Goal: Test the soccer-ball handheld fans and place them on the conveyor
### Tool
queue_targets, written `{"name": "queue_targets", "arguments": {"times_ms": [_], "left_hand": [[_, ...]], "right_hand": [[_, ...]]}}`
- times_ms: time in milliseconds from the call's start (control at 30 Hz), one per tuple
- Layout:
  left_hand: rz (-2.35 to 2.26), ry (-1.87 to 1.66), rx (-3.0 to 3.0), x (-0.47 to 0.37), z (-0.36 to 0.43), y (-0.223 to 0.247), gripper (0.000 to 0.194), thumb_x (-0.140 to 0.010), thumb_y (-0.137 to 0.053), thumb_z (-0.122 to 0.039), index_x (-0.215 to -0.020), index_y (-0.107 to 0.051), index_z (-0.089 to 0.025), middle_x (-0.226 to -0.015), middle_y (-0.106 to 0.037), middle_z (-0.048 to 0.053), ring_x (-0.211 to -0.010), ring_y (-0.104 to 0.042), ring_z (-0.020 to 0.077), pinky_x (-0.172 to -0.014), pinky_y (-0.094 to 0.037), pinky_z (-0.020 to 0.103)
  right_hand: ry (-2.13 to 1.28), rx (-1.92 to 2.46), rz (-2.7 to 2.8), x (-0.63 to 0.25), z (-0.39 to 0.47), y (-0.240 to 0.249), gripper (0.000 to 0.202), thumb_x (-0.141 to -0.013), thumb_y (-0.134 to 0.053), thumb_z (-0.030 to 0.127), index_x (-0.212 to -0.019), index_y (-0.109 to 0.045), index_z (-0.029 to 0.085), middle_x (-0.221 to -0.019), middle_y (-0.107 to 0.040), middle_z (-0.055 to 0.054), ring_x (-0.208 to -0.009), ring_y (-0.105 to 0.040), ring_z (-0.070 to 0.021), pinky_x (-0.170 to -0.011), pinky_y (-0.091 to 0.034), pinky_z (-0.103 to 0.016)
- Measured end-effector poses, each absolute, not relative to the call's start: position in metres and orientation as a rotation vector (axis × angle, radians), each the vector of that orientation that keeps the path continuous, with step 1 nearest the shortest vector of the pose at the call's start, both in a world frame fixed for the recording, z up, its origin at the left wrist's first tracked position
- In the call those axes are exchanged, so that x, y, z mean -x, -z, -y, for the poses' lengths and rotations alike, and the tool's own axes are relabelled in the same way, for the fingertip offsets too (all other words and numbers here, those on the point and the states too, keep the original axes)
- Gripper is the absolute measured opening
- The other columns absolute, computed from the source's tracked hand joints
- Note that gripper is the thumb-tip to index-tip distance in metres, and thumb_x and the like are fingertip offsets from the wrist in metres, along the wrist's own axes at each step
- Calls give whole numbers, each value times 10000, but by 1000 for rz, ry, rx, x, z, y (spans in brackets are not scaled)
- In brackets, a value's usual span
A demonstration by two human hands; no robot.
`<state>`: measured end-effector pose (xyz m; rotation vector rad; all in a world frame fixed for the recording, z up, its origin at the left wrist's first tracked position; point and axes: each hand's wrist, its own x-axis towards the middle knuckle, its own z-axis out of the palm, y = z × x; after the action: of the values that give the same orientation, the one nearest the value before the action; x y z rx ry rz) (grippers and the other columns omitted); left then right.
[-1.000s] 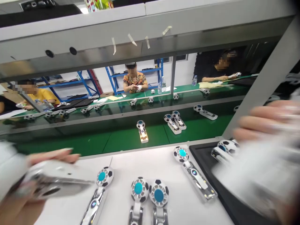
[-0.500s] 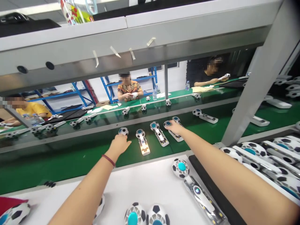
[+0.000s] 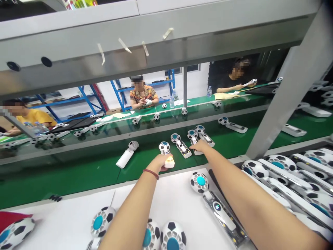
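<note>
Well, the green belt [image 3: 88,177] runs across, past the white table [image 3: 65,215], and both arms reach over the table to it. With the arms out that far, small, slow moves look safest. They pass over more fans, so the wrists and elbows should stay high.

On the belt, the left hand [image 3: 160,162] has its grip round the handle end of the lit fan [image 3: 169,164], thumb on top. The right hand [image 3: 203,147] touches the handle of the next fan [image 3: 192,134]; I cannot tell how tight its grip is. That one sits just beside the end fan [image 3: 200,129], so a sideways tug could bump it. The middle fan [image 3: 180,147] lies between the two hands, and it needs room too.

A firm but soft hold on the handle's sides should work best. The round heads look like the easy part to knock, so they are best kept off the other fans.

Smallest of all, the glowing bit [image 3: 170,158] by the left thumb seems to be on an open face, so the thumb should not push hard there.
</note>
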<state>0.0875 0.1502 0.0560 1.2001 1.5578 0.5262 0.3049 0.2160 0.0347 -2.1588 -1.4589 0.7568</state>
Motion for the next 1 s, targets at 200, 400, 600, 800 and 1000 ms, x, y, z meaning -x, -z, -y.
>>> {"name": "queue_targets", "arguments": {"times_ms": [200, 400, 600, 800, 1000], "left_hand": [[-1071, -779, -983, -66, -66, -87, 273, -762, -599, -268, -985, -477, -166, -944, -603, 79, -690, -612, 153, -653, -506, 311], [-754, -1015, -888, -43, -2, -110, 479, -711, -642, -251, -1124, -400, -264, -970, -565, 53, -697, -581, 170, -579, -485, 310], [-704, -1164, -858, -25, 21, -116, 496, -722, -619, -237, -1163, -398, -288, -1023, -552, 53, -759, -569, 186, -629, -493, 317], [-677, -1202, -914, -14, 28, -123, 464, -721, -606, -217, -1139, -423, -303, -1053, -531, 47, -792, -561, 206, -686, -501, 379], [-708, -1243, -936, -23, 35, -131, 530, -691, -633, -237, -1164, -406, -316, -1010, -556, 43, -754, -569, 197, -674, -504, 369]], "right_hand": [[-1093, 1630, 1385, -314, -163, -53, 462, -781, -512, 522, -1043, -522, 141, -1032, -618, -138, -977, -585, -263, -813, -473, -370], [-1533, 996, 1056, -251, -95, -101, 368, -738, -623, 355, -1024, -408, 270, -910, -603, -3, -779, -634, -173, -651, -529, -324], [-1785, 666, 853, -204, -43, -116, 331, -692, -585, 163, -978, -435, 240, -749, -563, 20, -680, -599, -144, -600, -496, -267], [-1830, 528, 912, -199, -17, -106, 407, -710, -604, 200, -1055, -412, 294, -876, -559, 15, -777, -586, -159, -731, -501, -376], [-1838, 522, 1060, -201, -9, -102, 524, -697, -625, 176, -1132, -369, 315, -863, -549, 18, -729, -565, -136, -679, -481, -314]]}}
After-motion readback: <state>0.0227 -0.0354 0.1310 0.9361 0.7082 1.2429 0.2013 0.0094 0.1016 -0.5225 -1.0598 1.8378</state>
